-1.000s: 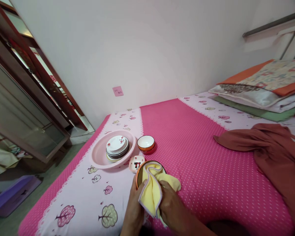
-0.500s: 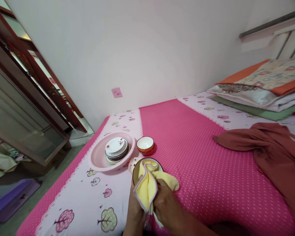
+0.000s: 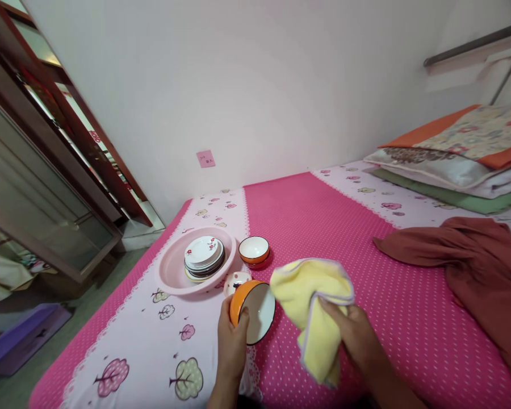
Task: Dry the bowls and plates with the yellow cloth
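My left hand (image 3: 233, 335) grips an orange bowl (image 3: 262, 315) by its rim and side; it is tilted so that its white inside faces right. In my right hand (image 3: 357, 335) a yellow cloth (image 3: 310, 289) with a pale purple edge hangs, apart from the bowl. Just behind the held bowl lies a small white dish (image 3: 234, 282) with red spots, partly hidden by it. Farther back, a white-lined orange bowl (image 3: 254, 248) rests on another reddish one.
A pink basin (image 3: 170, 267) with a stack of plates (image 3: 202, 255) stands on the bed at left. At right lie a brown-red garment (image 3: 464, 255) and a pile of folded bedding (image 3: 451, 156). On the floor sits a purple container (image 3: 25, 338).
The cloth has come out of the bowl, and my right hand has moved right with it. My left hand has tipped the bowl onto its side, showing its orange outside.
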Motion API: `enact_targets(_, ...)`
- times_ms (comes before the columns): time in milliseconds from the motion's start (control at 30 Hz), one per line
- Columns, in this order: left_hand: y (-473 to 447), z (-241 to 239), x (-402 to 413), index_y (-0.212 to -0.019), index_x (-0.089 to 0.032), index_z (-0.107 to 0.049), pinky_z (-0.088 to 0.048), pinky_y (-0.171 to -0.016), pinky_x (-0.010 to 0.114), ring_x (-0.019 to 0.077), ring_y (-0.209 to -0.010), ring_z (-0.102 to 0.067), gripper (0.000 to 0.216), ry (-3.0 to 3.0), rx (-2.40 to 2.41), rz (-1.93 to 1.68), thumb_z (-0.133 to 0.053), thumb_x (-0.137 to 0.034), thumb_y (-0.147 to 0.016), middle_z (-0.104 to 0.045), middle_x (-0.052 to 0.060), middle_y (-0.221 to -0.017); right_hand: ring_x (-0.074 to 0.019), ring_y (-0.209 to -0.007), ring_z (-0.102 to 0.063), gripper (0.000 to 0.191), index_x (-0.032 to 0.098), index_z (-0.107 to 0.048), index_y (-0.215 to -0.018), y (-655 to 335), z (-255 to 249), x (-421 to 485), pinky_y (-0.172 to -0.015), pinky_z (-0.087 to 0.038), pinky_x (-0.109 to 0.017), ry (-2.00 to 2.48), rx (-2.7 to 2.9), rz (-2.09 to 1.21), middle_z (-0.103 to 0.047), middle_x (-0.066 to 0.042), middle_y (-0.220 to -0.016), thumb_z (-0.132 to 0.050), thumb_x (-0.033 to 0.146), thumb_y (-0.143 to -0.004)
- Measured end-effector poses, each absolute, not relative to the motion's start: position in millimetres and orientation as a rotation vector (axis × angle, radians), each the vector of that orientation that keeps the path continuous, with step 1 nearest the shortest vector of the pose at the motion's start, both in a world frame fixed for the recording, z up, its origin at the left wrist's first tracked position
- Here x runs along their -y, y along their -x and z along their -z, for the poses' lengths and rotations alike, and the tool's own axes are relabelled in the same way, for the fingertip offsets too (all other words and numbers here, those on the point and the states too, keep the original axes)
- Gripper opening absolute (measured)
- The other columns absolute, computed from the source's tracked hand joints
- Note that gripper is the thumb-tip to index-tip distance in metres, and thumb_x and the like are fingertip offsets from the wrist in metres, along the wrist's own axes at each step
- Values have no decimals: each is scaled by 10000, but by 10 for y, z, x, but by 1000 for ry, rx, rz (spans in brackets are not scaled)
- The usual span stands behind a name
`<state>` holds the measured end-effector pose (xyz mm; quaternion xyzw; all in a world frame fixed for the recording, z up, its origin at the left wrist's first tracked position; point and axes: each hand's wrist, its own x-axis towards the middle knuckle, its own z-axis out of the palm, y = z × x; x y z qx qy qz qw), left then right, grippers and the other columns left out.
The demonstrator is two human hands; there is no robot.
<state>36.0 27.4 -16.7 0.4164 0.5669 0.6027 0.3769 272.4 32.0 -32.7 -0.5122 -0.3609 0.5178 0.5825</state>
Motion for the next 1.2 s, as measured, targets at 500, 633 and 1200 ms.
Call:
enact_targets(500, -530, -84, -131, -1179, -200, -659, -515, -955, 448, 323, -1056, -698, 456, -1380, -1590, -1307, -683, -219, -724, -765, 109, -1158, -326, -1405, -599, 638, 251, -611, -1477, -2476, 107, -350, -1221, -440, -514, 865, 1398, -1118, -645, -136, -1503, -786, 441, -894)
enact_targets(633, -604, -275, -66, -1205, -200, -668, -538, -890, 405, 312, -1026, -719, 447, -1486, -1580, -1150, -715, -252, -764, -772, 115, -1194, -328, -1410, -582, 609, 263, -632, -1463, -2352, -70, -356, -1233, -418, -516, 699, 1829, -1059, -650, -123, -1496, -787, 278, -875)
enact_targets(1200, -564, -171, -107, -1041, -214, -779, -535, -905, 388, 312, -999, -706, 423, -1305, -1372, -1333, -657, -147, -641, -804, 78, -1072, -334, -1208, -728, 532, 254, -749, -1283, -2246, -92, -474, -1130, -523, -530, 633, 1458, -1274, -785, -116, -1268, -862, 269, -764)
